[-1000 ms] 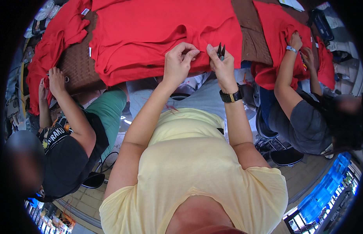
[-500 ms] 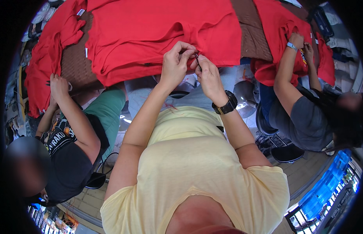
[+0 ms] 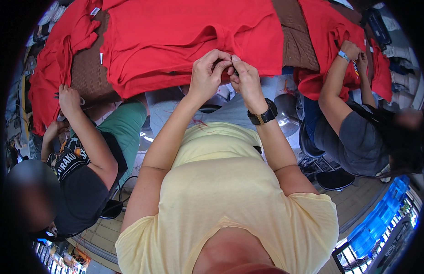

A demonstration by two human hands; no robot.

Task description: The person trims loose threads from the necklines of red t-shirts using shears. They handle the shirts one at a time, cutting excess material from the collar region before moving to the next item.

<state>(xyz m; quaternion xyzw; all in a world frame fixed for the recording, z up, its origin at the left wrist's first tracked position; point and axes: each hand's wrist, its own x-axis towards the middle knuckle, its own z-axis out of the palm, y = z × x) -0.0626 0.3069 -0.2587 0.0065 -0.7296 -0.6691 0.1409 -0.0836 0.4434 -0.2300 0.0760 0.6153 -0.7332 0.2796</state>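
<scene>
The right hand [image 3: 247,81] has moved left since a second ago, its fingertips now close against those of the left hand [image 3: 205,75], over the near edge of a red garment [image 3: 184,32] spread on a brown table cover [image 3: 296,45]; its fingers curl around a small dark tool [image 3: 235,70], mostly hidden. The left thumb and forefinger are pressed together, pinching what I cannot tell. The step appears to be fine fingertip work; the next move calls for steady control

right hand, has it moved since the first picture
Yes: against the brown table cover, the right hand has shifted left, toward the left hand.
</scene>
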